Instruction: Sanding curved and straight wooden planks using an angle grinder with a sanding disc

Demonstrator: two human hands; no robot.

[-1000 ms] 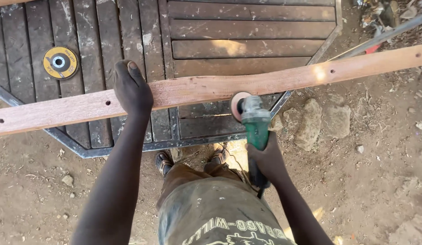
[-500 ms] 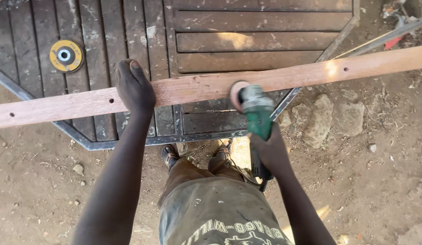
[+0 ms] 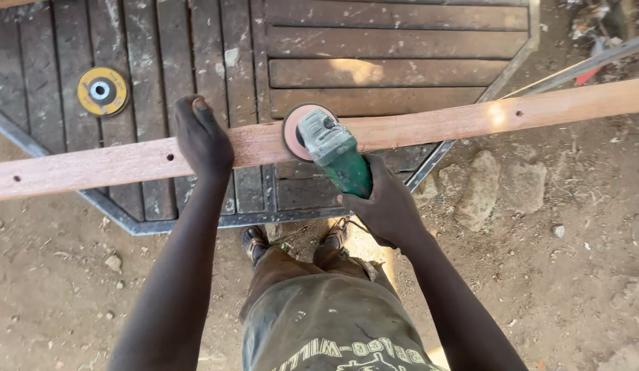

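A person's left hand (image 3: 204,141) is pressing flat on a long wooden plank (image 3: 416,127) lying across a slatted platform (image 3: 395,41) while the right hand (image 3: 385,206) is gripping a green angle grinder (image 3: 330,148), its disc apparently touching the plank's near edge, where a snag could be kicking the unclamped board loose.

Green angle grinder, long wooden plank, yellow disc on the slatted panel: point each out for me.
Green angle grinder (image 3: 340,161), head view, on its green body.
Long wooden plank (image 3: 429,127), head view, on its bare top face.
Yellow disc (image 3: 102,91), head view, on its yellow ring.
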